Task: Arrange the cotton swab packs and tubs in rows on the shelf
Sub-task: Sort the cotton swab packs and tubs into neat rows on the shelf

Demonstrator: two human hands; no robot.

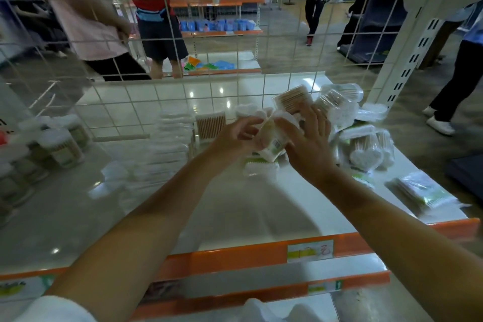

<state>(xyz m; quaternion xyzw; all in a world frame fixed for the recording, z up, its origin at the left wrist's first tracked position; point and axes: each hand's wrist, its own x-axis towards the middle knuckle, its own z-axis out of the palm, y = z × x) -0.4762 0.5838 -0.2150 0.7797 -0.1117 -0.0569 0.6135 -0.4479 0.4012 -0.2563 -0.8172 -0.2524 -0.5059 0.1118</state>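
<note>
Both my hands meet above the middle of the white shelf (235,204). My left hand (235,136) and my right hand (308,144) together hold a clear cotton swab tub (271,138) with a label, tilted. Fingers of my right hand also touch another swab tub (292,98) raised behind it. A flat swab pack (258,166) lies just under my hands. Stacked flat packs (172,136) stand in a row at centre left, with an upright swab box (210,124) beside them. Round tubs (62,144) are grouped at far left. A loose pile of packs and tubs (363,138) lies at right.
A white wire grid (146,102) backs the shelf, and a slotted upright post (407,68) stands at the right. The orange shelf edge (235,256) with price labels runs along the front. A green-labelled pack (423,191) lies at front right. People walk in the aisle behind.
</note>
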